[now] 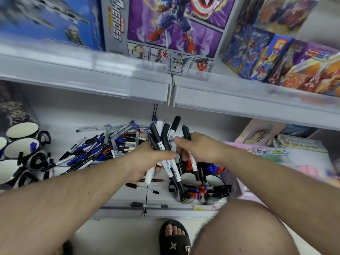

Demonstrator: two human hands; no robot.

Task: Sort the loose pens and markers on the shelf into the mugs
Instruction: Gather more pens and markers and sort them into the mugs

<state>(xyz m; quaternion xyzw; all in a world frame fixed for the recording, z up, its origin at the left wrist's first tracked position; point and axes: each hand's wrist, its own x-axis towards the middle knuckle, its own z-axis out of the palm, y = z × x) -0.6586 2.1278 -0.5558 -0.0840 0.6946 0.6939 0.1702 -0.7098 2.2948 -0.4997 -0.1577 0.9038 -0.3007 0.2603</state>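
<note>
My left hand (150, 159) grips a bundle of black-capped markers (162, 137) that fans upward over the lower shelf. My right hand (197, 147) holds two black markers (186, 132) just to the right of that bundle, and its fingertips touch the bundle. A heap of loose blue, black and red pens (103, 144) lies on the shelf to the left. Below my hands stand mugs with markers in them (197, 190), red and blue caps showing. White-lined mugs with black handles (22, 130) stand at the far left; one holds a blue pen.
The upper shelf edge (171, 89) overhangs close above my hands, with toy boxes on it. Pink stationery packs (272, 153) fill the shelf to the right. A few single markers (142, 188) lie near the front lip. My knee and sandalled foot (174, 238) are below.
</note>
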